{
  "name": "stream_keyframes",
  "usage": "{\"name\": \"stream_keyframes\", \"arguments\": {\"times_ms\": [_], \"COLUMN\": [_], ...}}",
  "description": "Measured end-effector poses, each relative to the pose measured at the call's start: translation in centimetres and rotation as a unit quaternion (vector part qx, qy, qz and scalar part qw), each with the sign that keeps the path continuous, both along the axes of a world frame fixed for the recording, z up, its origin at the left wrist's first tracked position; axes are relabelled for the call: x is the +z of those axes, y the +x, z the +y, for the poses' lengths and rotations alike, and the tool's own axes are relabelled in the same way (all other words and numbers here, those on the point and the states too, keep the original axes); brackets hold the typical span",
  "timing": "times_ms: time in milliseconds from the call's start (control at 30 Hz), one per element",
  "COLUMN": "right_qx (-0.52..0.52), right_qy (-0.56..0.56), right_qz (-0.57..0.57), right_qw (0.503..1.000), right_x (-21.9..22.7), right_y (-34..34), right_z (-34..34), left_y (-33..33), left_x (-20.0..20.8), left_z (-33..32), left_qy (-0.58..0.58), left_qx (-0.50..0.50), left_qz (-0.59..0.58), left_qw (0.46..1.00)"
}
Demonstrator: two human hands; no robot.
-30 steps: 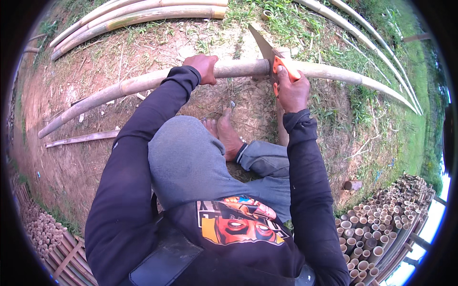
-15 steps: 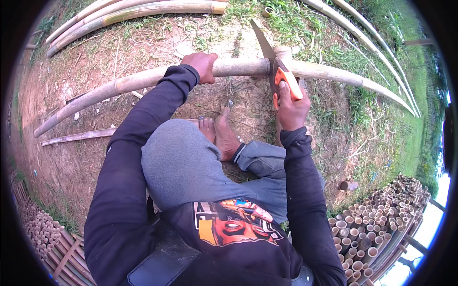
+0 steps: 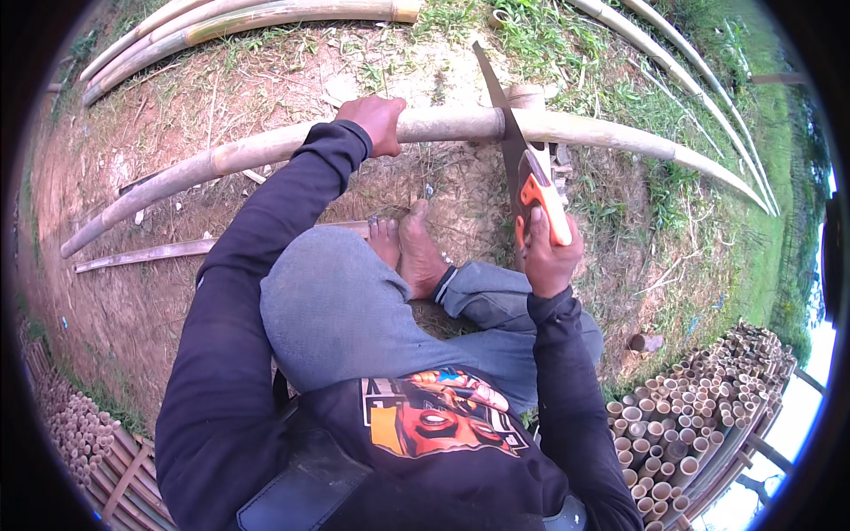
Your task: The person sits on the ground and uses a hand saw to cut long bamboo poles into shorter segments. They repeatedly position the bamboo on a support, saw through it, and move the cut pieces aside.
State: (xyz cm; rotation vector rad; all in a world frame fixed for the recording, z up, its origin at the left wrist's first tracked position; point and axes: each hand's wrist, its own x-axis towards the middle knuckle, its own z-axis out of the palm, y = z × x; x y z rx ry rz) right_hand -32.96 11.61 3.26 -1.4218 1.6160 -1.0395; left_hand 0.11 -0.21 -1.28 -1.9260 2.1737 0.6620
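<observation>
A long bamboo pole [image 3: 266,148] lies crosswise in front of me, resting near the saw on a short upright post [image 3: 526,97]. My left hand [image 3: 374,124] is closed around the pole, left of the saw. In my right hand [image 3: 551,252] is the orange handle of a handsaw [image 3: 512,146]. Its dark blade crosses the pole beside the post, with the tip pointing away from me. My right fingers wrap the handle. How deep the blade sits in the bamboo I cannot tell.
More bamboo poles [image 3: 266,16] lie at the far left, and others [image 3: 699,84] at the far right. A split strip [image 3: 146,254] lies near my bare feet [image 3: 416,252]. Cut bamboo pieces [image 3: 673,434] are stacked at the near right, with another stack [image 3: 75,434] at the near left.
My right hand has drawn the saw back toward me, so less blade reaches beyond the pole. My left hand stays on the pole, which has hardly moved.
</observation>
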Motion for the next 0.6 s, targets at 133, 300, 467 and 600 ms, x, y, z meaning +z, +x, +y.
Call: {"name": "stream_keyframes", "arguments": {"times_ms": [133, 300, 467, 600], "right_qx": [0.012, -0.028, -0.005, 0.032], "right_qy": [-0.027, 0.06, -0.001, -0.028], "right_qz": [-0.04, -0.052, -0.091, -0.129], "right_qw": [0.999, 0.996, 0.996, 0.991], "right_x": [-3.1, 4.6, 5.1, -3.9], "right_y": [2.1, -4.1, -3.7, 1.7], "right_z": [-6.8, 10.6, 12.2, -5.2], "left_y": [0.1, 0.0, 0.2, 0.0], "left_x": [1.1, 0.7, -0.3, 0.1], "left_z": [0.3, -0.1, -0.1, 0.0], "left_qy": [-0.006, 0.025, 0.005, -0.003], "left_qx": [-0.007, -0.004, -0.009, -0.006], "left_qz": [0.0, -0.01, 0.002, -0.004], "left_qw": [1.0, 1.0, 1.0, 1.0]}}
